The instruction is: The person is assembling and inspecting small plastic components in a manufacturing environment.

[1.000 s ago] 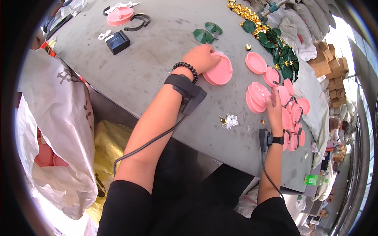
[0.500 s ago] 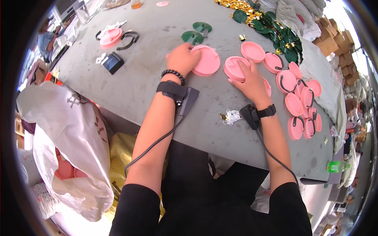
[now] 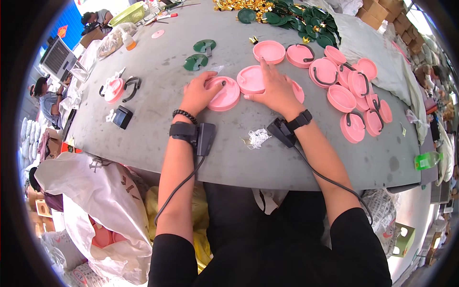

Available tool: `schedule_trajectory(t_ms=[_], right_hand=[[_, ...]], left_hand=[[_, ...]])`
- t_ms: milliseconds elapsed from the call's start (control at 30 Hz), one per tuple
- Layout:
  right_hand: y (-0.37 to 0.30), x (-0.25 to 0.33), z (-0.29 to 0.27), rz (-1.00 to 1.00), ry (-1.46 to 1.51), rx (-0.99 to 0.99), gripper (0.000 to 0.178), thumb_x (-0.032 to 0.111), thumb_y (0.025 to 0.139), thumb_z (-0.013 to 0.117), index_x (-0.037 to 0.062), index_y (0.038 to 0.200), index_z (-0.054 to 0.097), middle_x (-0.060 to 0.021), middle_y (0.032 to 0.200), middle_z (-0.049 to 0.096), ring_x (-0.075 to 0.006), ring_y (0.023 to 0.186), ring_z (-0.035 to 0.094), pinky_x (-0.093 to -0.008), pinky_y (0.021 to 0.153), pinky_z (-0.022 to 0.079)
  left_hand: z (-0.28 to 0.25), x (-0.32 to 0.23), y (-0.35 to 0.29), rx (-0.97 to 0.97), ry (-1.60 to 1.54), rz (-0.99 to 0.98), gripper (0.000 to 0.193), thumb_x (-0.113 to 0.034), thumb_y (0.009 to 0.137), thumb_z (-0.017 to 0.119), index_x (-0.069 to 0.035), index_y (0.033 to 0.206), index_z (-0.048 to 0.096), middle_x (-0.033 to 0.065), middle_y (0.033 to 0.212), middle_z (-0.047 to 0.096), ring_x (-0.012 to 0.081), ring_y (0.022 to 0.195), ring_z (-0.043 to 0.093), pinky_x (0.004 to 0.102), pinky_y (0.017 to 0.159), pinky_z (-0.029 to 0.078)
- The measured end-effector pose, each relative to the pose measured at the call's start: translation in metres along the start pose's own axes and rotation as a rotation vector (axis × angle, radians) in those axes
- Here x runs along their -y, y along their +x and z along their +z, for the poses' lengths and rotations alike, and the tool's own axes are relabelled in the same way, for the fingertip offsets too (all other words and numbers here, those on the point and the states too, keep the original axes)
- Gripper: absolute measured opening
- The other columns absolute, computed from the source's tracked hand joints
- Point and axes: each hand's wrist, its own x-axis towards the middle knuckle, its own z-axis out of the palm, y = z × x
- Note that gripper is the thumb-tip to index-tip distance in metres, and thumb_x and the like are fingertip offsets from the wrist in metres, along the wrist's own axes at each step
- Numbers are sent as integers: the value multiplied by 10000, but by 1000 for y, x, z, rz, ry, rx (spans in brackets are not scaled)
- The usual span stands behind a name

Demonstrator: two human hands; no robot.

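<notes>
My left hand (image 3: 198, 93) is closed on the left rim of a round pink plastic lid (image 3: 228, 97), its thumb resting over the top. A small dark spot shows beside the thumb tip. My right hand (image 3: 277, 92) grips the right side of another pink lid (image 3: 249, 79), with thumb and forefinger spread along its rim. These two lids sit close together on the grey table. Partly covered by my right hand, a further pink piece (image 3: 298, 91) shows. Just beyond lies a pink round lid (image 3: 268, 51).
Pink lids with dark curved handles (image 3: 351, 79) cluster at the right. Green discs (image 3: 311, 24) and gold pieces (image 3: 244, 5) are heaped at the back. A tangle of white string (image 3: 258, 138) lies between my forearms. A black box (image 3: 122, 117) stands at the left.
My view has shifted, so the table appears further left. My left hand has brought its lid nearer to me and turned it from a smooth face to a recessed one. The right hand stays at its lid.
</notes>
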Motion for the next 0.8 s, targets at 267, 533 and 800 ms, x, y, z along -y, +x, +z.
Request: schedule_trajectory(t_ms=[267,533,800], right_hand=[[-8,-4,-25,37,16,178,1023,483,586,751,72,1387,265,-139,1279,489,-263,1143,496,-457,934,316],[63,-108,-55,188,-70,-35,924,511,607,710,73,1338,354,-142,1314,454,-307,1207,442,-471,971,352],[93,-145,-46,291,-295,244,944,448,542,754,82,1323,371,-207,1232,497,-335,1124,502,-426,905,435]], left_hand=[[2,7,2,-16,-1,30,341,-261,763,624,-88,1057,612,80,998,641,207,959,579,345,904,360],[3,5,0,-58,-14,-27,313,-321,747,608,-138,999,646,43,966,646,217,984,538,383,960,242],[6,4,0,-129,125,-19,312,-324,706,613,-164,970,651,26,1004,631,211,1049,490,391,955,216]])
